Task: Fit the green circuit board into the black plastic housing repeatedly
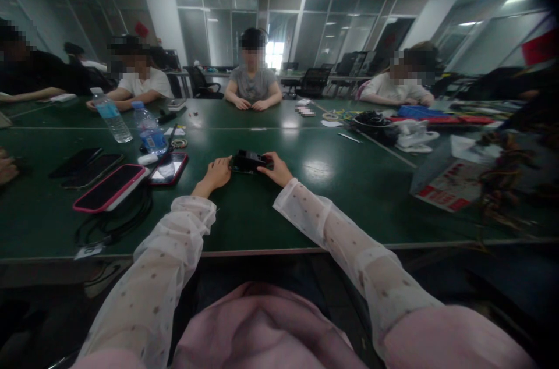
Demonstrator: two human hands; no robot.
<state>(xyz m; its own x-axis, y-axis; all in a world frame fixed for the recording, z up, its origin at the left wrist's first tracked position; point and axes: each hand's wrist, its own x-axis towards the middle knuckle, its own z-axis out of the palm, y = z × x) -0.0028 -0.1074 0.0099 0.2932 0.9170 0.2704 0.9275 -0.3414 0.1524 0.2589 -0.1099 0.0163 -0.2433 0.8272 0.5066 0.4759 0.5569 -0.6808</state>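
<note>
A small black device [250,162] lies on the green table [244,212], between my two hands. My left hand [218,173] is at its left end, fingers bent and close together against its edge. My right hand [276,169] grips the right end between thumb and fingers. To the left of my hands lie a phone in a pink case [110,187] and a phone with a lit screen [169,169]. The device's finer details are too dark and small to make out.
Two water bottles [112,115] stand at the left, near dark phones and black cables. On the right are a white and red box [454,174], tangled wires, a white bag [413,135] and a pen [349,138]. Several people sit across the table.
</note>
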